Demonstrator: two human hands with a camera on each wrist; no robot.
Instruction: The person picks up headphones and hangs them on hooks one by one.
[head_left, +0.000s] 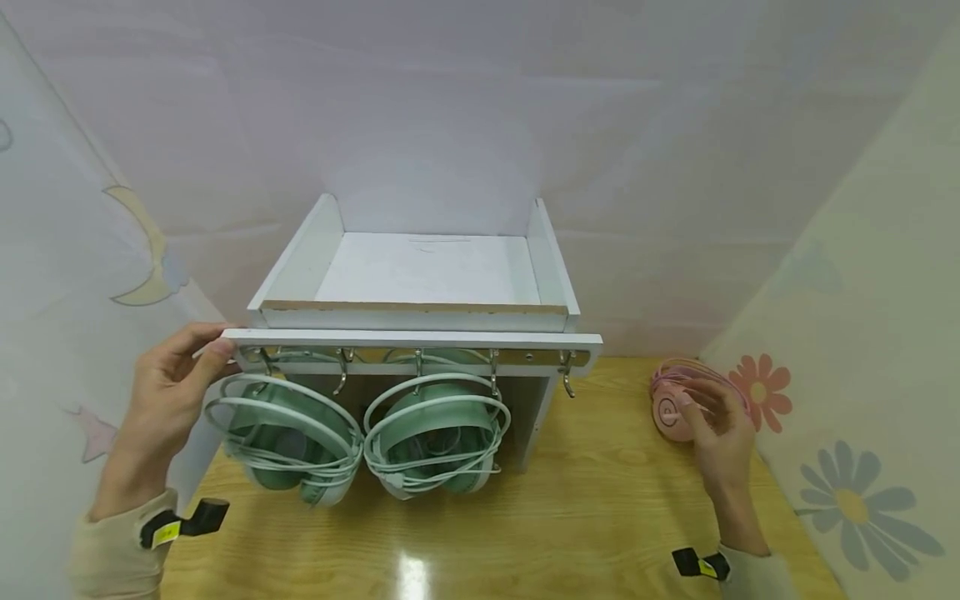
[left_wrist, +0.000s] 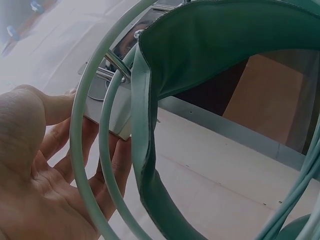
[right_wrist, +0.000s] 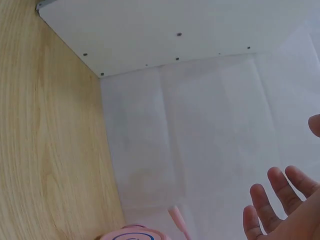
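Note:
My left hand [head_left: 168,383] holds the left end of a white hook rail [head_left: 412,339], thumb in front and fingers behind; the left wrist view shows the rail's end [left_wrist: 117,122] between them. Two pairs of green headphones [head_left: 292,437] with coiled cables hang from the rail's metal hooks [head_left: 341,371], side by side. My right hand [head_left: 723,433] hovers by pink headphones [head_left: 671,412] at the right, fingers loosely bent and holding nothing. In the right wrist view the fingers stand apart from the pink headphones [right_wrist: 135,234], which show only partly at the bottom edge.
Behind the rail stands a white shelf unit [head_left: 551,258] with a tray-like top and side panels. It rests on a wood-grain table [head_left: 585,500]. A pale cloth backdrop [head_left: 637,167] rises behind, with patterned cloth at both sides. The rail's rightmost hook [head_left: 567,379] holds nothing.

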